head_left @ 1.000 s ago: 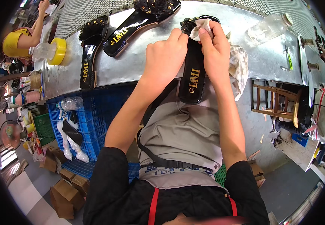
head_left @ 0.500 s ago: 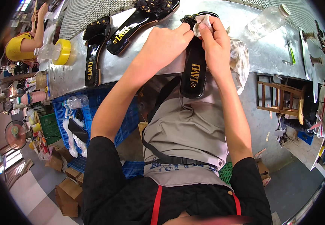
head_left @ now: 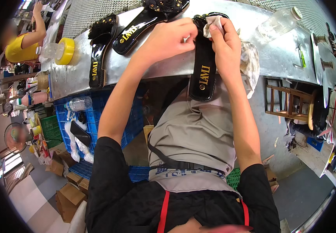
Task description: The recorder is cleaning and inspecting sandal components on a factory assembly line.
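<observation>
A glossy black slide sandal (head_left: 204, 66) with gold lettering on its insole lies over the near table edge, its heel towards me and a dark flower trim at its strap. My right hand (head_left: 228, 46) pinches a whitish cloth (head_left: 213, 24) against the strap end. My left hand (head_left: 173, 40) is closed beside the strap, fingers curled; whatever its fingertips grip is hidden. To the left lie two similar black sandals, one slanted (head_left: 131, 37) and one nearly upright in view (head_left: 97, 64). A patterned, crumpled cloth (head_left: 250, 58) hangs at the edge beside my right wrist.
A clear bottle (head_left: 278, 23) and a green-handled tool (head_left: 302, 57) lie right on the metal table (head_left: 270, 64). At left sits a yellow tape roll (head_left: 65, 51) by a small clear bottle. Blue crates (head_left: 127, 124) stand below. Another person (head_left: 22, 46) is at far left.
My left hand has shifted slightly back to the left from the strap, its fingers more curled. The right hand keeps the cloth at the strap. The view has moved slightly.
</observation>
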A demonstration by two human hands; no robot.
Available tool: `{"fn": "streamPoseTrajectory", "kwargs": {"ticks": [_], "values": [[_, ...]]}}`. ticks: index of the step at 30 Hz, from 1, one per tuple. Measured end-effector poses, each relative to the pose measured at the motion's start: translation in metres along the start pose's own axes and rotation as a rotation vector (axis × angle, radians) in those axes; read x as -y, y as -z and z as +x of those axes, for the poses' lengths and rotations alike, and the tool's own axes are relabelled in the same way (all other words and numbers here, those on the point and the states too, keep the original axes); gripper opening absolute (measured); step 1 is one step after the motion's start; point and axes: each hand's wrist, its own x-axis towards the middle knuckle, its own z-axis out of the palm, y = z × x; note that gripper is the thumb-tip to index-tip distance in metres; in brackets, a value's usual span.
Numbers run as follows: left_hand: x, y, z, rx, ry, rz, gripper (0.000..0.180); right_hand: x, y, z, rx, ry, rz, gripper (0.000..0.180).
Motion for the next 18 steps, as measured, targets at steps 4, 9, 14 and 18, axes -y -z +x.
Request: {"fn": "streamPoseTrajectory", "kwargs": {"ticks": [4,9,14,18], "values": [[-0.013,0.012,-0.022,-0.117,0.439,-0.552,0.006,0.004,-0.001,-0.001,0.01,0.006,0.029,0.014],[-0.036,0.001,-0.046,-0.195,0.446,-0.606,0.004,0.009,-0.002,-0.003,0.008,-0.028,0.132,0.012],[-0.049,-0.014,-0.033,-0.29,0.489,-0.363,0.006,0.006,-0.003,-0.002,0.0,-0.004,0.165,0.012],[-0.05,-0.024,-0.025,-0.298,0.377,-0.002,0.015,0.006,0.0,-0.003,-0.003,-0.042,0.167,0.012]]}}
